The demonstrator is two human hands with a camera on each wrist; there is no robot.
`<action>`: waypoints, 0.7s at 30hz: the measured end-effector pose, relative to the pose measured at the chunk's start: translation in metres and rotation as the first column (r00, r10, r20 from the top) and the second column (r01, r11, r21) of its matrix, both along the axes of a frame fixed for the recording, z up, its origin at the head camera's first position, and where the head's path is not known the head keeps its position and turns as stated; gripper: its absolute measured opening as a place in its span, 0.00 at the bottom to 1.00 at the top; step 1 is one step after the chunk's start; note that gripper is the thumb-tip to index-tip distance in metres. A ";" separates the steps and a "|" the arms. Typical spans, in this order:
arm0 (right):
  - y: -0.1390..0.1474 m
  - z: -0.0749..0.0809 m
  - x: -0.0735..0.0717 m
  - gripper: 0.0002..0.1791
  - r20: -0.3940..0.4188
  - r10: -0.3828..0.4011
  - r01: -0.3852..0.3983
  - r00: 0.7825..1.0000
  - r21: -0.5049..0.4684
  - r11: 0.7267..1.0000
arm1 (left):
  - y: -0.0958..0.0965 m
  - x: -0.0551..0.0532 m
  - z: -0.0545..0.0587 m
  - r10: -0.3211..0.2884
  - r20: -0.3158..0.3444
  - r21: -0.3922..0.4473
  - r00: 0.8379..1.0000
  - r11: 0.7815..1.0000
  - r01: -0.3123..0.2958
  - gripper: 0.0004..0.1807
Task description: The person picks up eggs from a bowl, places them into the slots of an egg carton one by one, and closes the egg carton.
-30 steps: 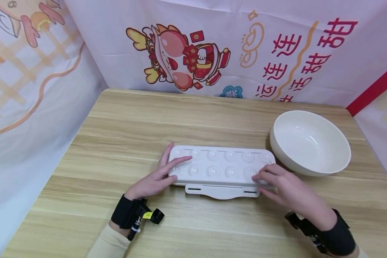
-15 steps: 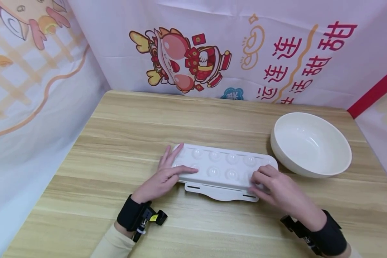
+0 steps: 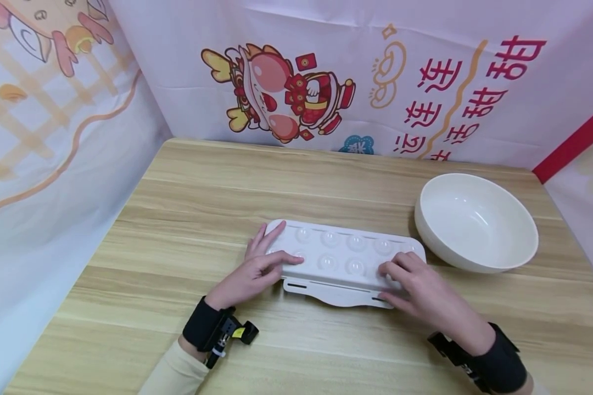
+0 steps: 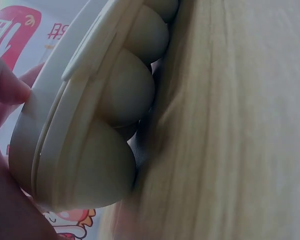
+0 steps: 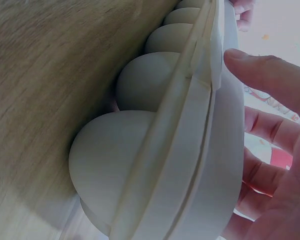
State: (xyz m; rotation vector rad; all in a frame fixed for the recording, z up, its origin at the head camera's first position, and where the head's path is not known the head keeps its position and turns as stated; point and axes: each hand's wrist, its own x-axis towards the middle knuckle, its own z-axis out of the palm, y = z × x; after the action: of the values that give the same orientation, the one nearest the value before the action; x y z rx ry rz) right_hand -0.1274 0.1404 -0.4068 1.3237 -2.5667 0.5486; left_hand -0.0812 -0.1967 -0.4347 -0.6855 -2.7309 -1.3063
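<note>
A white plastic egg box [image 3: 341, 252] lies lengthwise on the table, its lid down and marked with two rows of clear round bumps. Rounded cups [image 5: 110, 160] bulge from its underside in the right wrist view. A slotted latch flap [image 3: 338, 294] sticks out along the front edge. My left hand [image 3: 254, 271] rests on the box's left end, fingers spread over the lid. At the right end, my right hand [image 3: 420, 285] touches the lid with bent fingers, its thumb at the flap's right end. What the box holds inside is hidden.
A large cream bowl [image 3: 476, 222] stands close behind and to the right of the box. The wooden table [image 3: 217, 192] ends at a printed cloth backdrop [image 3: 375, 71], with another cloth [image 3: 79, 153] hanging at the left.
The egg box has turned slightly, its right end coming nearer. My left hand has shifted right and farther onto the lid; my right hand has moved left, its thumb reaching the flap.
</note>
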 end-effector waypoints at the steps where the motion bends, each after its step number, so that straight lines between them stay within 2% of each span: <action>1: 0.000 0.000 0.000 0.19 0.003 -0.002 0.002 1.000 0.001 1.000 | 0.001 0.000 0.000 0.004 -0.011 0.000 1.000 1.000 -0.004 0.19; 7: -0.002 -0.003 0.002 0.23 -0.035 -0.012 0.012 0.999 -0.011 1.000 | 0.008 0.000 0.001 0.032 -0.132 -0.034 0.991 0.999 -0.037 0.12; 10: -0.003 -0.004 0.002 0.24 -0.050 -0.017 0.016 0.999 -0.017 1.000 | 0.011 0.000 0.000 0.038 -0.169 -0.051 0.985 0.998 -0.048 0.10; 13: -0.004 -0.005 0.002 0.26 -0.043 -0.021 0.020 0.999 -0.027 0.999 | 0.013 0.000 0.000 0.036 -0.174 -0.058 0.984 0.997 -0.047 0.12; 21: -0.003 -0.006 0.001 0.29 0.003 -0.030 0.031 1.000 -0.034 0.999 | 0.011 0.001 0.001 0.015 -0.121 -0.070 0.993 0.997 -0.024 0.20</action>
State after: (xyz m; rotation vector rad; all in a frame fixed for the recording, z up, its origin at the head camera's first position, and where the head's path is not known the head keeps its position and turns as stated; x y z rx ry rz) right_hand -0.1261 0.1376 -0.4124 1.2716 -2.5639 0.5861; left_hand -0.0803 -0.1858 -0.4336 -0.7156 -2.6914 -1.1298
